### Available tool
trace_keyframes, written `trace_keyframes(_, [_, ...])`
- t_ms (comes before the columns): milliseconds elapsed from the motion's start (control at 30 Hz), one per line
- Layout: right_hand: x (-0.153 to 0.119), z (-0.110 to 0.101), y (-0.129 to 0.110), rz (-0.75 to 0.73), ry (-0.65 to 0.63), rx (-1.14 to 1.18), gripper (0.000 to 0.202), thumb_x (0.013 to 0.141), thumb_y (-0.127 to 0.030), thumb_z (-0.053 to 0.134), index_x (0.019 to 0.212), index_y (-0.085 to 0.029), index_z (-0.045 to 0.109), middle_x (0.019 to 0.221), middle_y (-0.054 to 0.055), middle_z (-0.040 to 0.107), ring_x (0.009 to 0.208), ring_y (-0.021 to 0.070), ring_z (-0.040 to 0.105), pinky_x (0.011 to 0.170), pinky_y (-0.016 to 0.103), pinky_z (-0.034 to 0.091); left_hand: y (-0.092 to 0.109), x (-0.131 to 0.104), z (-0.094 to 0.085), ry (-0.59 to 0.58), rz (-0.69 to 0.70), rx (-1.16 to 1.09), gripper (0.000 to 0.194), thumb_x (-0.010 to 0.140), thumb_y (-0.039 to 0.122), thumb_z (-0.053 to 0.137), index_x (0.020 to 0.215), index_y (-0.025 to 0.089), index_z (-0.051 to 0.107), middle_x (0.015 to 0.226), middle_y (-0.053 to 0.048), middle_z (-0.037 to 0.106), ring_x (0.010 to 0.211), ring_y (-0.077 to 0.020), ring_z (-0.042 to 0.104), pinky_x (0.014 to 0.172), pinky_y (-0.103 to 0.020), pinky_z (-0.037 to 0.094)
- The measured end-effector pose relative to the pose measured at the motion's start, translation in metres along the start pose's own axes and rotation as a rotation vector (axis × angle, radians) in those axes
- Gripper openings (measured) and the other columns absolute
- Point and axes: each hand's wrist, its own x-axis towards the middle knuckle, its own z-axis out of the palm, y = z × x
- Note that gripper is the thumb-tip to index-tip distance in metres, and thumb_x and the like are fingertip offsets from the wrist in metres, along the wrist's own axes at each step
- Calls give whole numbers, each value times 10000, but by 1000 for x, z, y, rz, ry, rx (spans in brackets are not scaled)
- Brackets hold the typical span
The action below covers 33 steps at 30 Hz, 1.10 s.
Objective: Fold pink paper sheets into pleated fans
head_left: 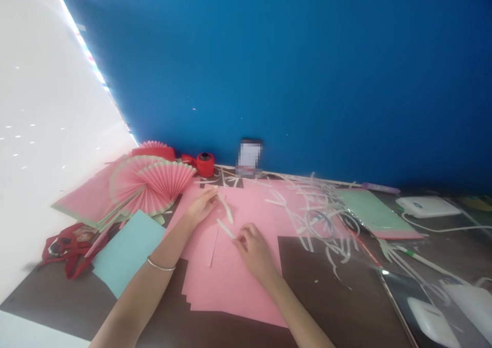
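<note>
Pink paper sheets [234,286] lie stacked and slightly fanned under both hands. My left hand [202,207], with a bangle on its wrist, is closed in a pinch at the upper part of the stack. From its fingertips a narrow white strip [226,209] trails toward me, curling a little. My right hand [253,250] pinches the near end of a second narrow white strip [225,228], whose other end points up and left. Between the hands, a pink paper edge [212,250] runs lengthwise over the stack.
Pleated pink paper fans [154,184] and a light blue sheet [130,250] lie left. A red tape roll [205,164] stands by the blue wall. Loose white strips [319,215] tangle right, near a green packet [376,209], a white device [426,206] and a phone [403,297].
</note>
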Motion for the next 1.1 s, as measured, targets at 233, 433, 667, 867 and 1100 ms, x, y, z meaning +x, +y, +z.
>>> trace_keyframes(233, [0,-6,1,11,17,92,61,797,-201,486,739,-218,478,895,43,516,800,185,552,700,341,474,-1,-2,3,47,-44,33,105,704,133,682,788,114,622,691,-7,628,570,-45,563,564,-136,441])
trace_keyframes(433, [0,-3,2,22,15,92,83,813,-213,467,731,-211,485,920,65,510,867,216,548,739,367,471,-4,-3,4,73,-76,22,62,728,107,650,777,119,613,709,-18,651,659,-81,621,633,-160,476])
trace_keyframes(667, [-1,4,4,15,50,105,35,814,-215,462,824,-209,495,944,71,515,801,206,567,704,372,483,-5,0,5,59,-88,-21,39,747,103,610,780,123,610,729,-36,656,740,-122,638,715,-208,489])
trace_keyframes(867, [-2,7,2,21,53,98,93,817,-200,443,782,-201,529,1033,97,521,813,206,579,753,398,481,-4,0,7,77,-108,-39,92,808,174,549,783,109,611,739,-62,653,756,-142,638,764,-251,492])
trace_keyframes(1100, [2,-9,1,125,118,436,147,828,-340,474,865,-207,526,844,36,558,753,171,551,695,310,457,-10,-8,10,-52,-25,225,258,627,49,708,848,124,597,806,-48,649,736,-113,620,699,-206,470])
